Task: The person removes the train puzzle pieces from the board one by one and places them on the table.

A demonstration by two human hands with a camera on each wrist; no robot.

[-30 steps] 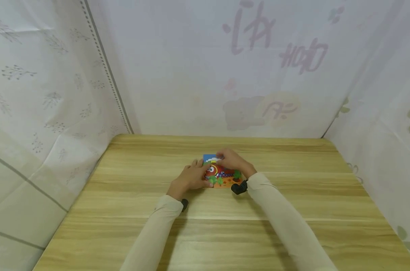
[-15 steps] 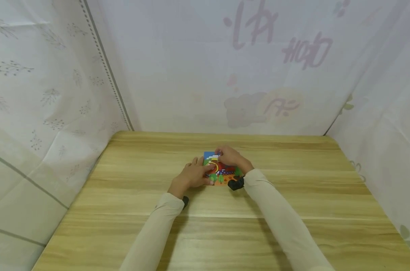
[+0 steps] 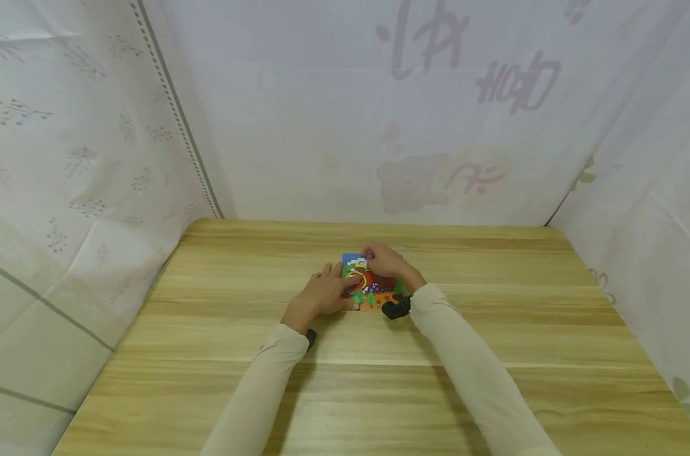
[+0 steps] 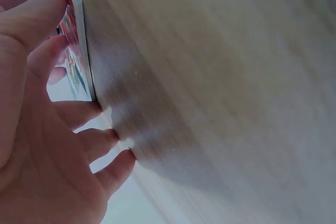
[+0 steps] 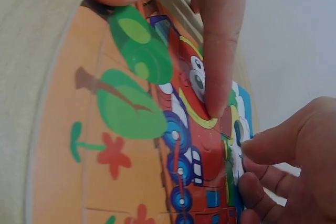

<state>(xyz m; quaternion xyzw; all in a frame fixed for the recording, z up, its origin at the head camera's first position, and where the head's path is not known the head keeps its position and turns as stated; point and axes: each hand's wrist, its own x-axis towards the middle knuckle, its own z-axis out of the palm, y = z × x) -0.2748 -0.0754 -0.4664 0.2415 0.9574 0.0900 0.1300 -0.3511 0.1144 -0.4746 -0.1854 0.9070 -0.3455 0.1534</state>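
Note:
A small jigsaw puzzle (image 3: 372, 304) with a red cartoon train, green trees and orange ground lies flat on the table. Splayed across its left side, my left hand (image 3: 325, 294) presses the train's face with the index fingertip, while its thumb rests at the lower left corner. The left wrist view shows its other fingertips touching the table beside the puzzle's edge. My right hand (image 3: 386, 262) is at the cloud-and-sky strip along the top, thumb and curled fingers pinching a small puzzle piece (image 5: 239, 131) there, mostly hidden by them. The puzzle's upper right is under this hand.
The wooden table (image 3: 345, 405) extends around the puzzle on all sides. Behind it hangs a pale printed curtain (image 3: 299, 126), with more patterned cloth at left and right. A black wrist strap piece (image 3: 396, 308) hangs close to the puzzle's lower right corner.
The left index finger has shifted onto the train's face, covering its eyes. The right hand stays at the top edge, moved only slightly. The head view has tilted a little.

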